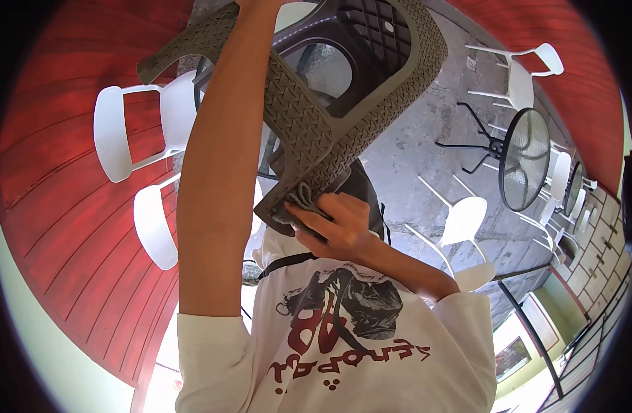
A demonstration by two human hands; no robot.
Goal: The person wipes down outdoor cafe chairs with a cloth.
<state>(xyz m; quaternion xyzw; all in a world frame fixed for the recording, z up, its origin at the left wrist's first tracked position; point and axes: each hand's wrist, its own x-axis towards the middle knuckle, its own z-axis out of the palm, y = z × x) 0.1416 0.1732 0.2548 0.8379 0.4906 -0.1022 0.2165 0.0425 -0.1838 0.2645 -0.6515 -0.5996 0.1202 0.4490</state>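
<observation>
A brown plastic chair (299, 110) with a woven rattan pattern is tipped up in front of my body. My right hand (338, 226) is closed round a folded grey cloth (303, 197) and presses it against the end of a chair leg, close to my waist. My left arm stretches up across the chair. At the top edge of the view, only a sliver of my left hand (261, 2) shows near the chair; its fingers are cut off, so its grip is hidden.
White chairs (460, 220) lie or stand around on the grey concrete floor (426, 151). To the right is a round glass table (524, 158) with black legs. A red plank wall (68, 206) runs along the left, and a black railing (533, 330) is at lower right.
</observation>
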